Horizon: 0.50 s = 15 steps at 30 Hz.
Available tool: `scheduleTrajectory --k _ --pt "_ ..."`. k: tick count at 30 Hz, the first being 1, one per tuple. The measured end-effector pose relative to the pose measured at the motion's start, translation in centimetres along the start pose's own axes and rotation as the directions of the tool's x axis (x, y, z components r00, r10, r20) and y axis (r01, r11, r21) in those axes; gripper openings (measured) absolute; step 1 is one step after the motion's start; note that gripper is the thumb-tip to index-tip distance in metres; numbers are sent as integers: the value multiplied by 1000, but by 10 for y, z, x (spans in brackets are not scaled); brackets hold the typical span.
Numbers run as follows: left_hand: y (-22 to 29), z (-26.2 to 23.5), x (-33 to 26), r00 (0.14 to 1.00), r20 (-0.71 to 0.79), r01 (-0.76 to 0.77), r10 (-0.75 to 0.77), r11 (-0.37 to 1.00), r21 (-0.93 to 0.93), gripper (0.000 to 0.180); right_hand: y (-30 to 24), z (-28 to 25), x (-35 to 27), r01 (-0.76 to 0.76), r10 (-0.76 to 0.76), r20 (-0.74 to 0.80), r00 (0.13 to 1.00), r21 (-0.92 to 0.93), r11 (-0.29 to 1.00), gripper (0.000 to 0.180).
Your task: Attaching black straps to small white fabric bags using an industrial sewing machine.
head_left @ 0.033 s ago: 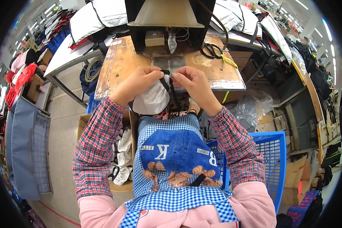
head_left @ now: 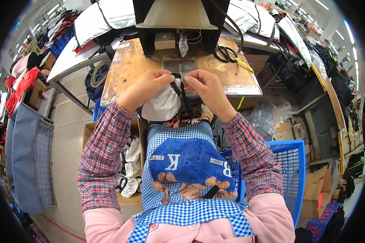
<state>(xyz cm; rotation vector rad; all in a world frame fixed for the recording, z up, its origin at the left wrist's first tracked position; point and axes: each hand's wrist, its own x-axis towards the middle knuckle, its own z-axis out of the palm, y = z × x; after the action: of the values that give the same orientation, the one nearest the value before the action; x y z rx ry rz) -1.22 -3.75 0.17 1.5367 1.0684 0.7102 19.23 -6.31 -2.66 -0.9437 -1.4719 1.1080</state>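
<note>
Over the near edge of the wooden work table [head_left: 123, 73], my two hands are close together. A white fabric piece [head_left: 162, 106] with black edging hangs below my left hand [head_left: 148, 88], whose thumb and fingers pinch its black-edged top. My right hand [head_left: 209, 87] is closed in a pinch beside it, at the upper part of a narrow black strap [head_left: 185, 102] that dangles down toward my lap. The fingertips partly hide where strap and fabric meet.
A dark machine housing [head_left: 176, 16] stands behind the hands. Black loops like scissor handles [head_left: 227, 54], tied with yellow-green cord, lie at the table's right. A cardboard box [head_left: 142, 139] of white pieces [head_left: 132, 170] sits left of my lap, a blue plastic crate [head_left: 292, 162] to the right.
</note>
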Motion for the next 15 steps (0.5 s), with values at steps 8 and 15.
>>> scheduleTrajectory --k 8,15 --pt "11 -5 21 998 -61 24 -28 998 -54 28 7 -3 20 -121 134 -49 990 215 969 21" --pt "14 -10 31 1000 3 -4 4 999 -49 28 9 -4 28 -167 161 47 986 160 973 23"
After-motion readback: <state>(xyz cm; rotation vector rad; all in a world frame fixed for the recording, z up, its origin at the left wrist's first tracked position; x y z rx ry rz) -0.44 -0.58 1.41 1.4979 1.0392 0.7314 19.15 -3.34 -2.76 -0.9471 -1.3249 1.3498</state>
